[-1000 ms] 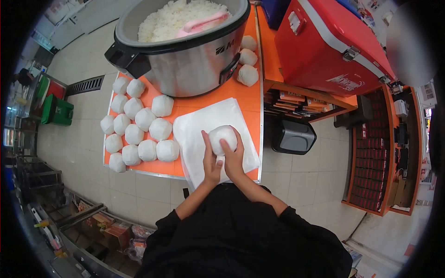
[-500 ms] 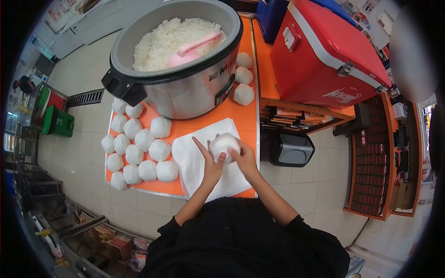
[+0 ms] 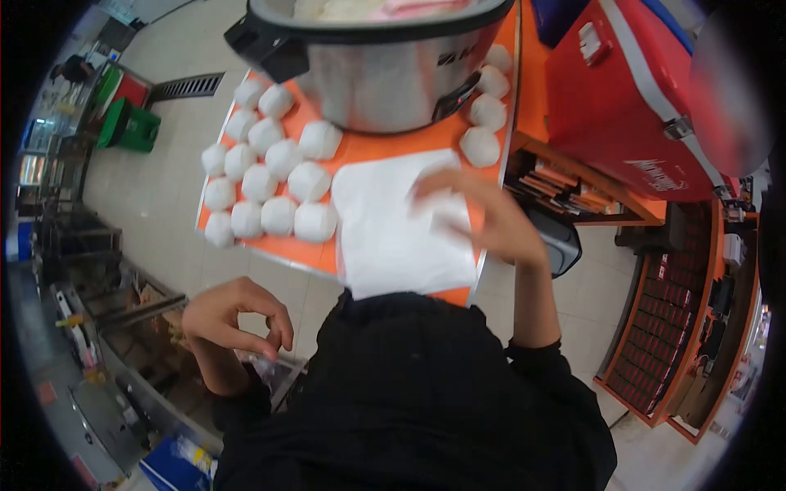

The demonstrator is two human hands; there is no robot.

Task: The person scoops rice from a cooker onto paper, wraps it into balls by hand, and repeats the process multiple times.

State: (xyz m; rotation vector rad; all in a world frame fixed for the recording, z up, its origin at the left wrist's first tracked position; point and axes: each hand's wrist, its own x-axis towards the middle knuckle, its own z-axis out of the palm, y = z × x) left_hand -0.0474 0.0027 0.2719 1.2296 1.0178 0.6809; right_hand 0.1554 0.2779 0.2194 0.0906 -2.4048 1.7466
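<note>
My right hand [image 3: 483, 214], blurred by motion, is over the stack of white paper sheets [image 3: 393, 229] with its fingers apart and nothing in them. Off the table's left front side, my left hand [image 3: 237, 315] has curved, parted fingers and is empty. Several round white-wrapped bundles [image 3: 282, 159] stand in rows left of the sheets. More of them form a line at the right edge, with one bundle [image 3: 480, 146] nearest my right hand. Behind the sheets stands a large steel cooker [image 3: 377, 82] holding white rice [image 3: 348, 10] and a pink scoop [image 3: 417, 8], both cut off by the frame.
A red cooler box [image 3: 630, 106] sits on an orange shelf unit [image 3: 589, 192] to the right. Below it is a dark bin [image 3: 558, 241]. Metal racks [image 3: 82, 245] and a green bin [image 3: 129, 125] are on the left. The orange tabletop [image 3: 381, 147] has a metal edge.
The white bundle has left my hands, and one more stands at the near end of the right line. My left hand moved off to the lower left; the view shifted.
</note>
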